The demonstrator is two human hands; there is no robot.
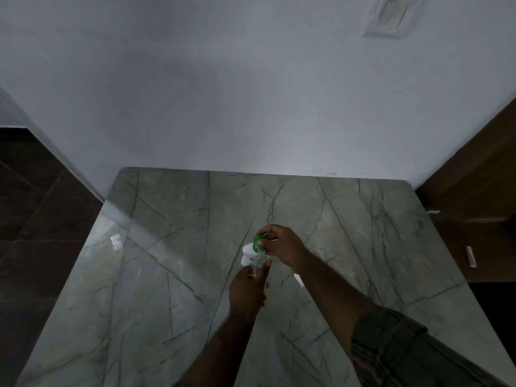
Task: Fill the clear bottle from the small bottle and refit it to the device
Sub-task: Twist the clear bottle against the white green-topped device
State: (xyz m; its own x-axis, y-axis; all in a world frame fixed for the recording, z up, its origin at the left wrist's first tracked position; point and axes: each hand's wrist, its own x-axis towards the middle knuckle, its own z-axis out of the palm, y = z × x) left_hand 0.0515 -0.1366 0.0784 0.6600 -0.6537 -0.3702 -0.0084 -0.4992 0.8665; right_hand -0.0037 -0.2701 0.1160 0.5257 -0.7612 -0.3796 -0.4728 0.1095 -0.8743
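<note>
Right hand (282, 247) pinches the device (248, 251); left hand (247, 289) grips the clear bottle (258, 263) right under it. Looks like they're at the twisting bit, so next it needs lining up straight.

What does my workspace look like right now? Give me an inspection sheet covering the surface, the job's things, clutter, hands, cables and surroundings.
Surface: glossy veined marble countertop, catching a light reflection at its left.
Job's things: green-and-white device held over the counter; clear bottle at its lower end, too blurred to tell whether it is seated.
Clutter: small white object on the counter beside the right wrist, too blurred to identify.
Hands: left hand grips the clear bottle; right hand pinches the device's green part.
Cables: nothing seen.
Surroundings: white wall with a switch plate; dark floor tiles to the left; brown wooden unit to the right.
</note>
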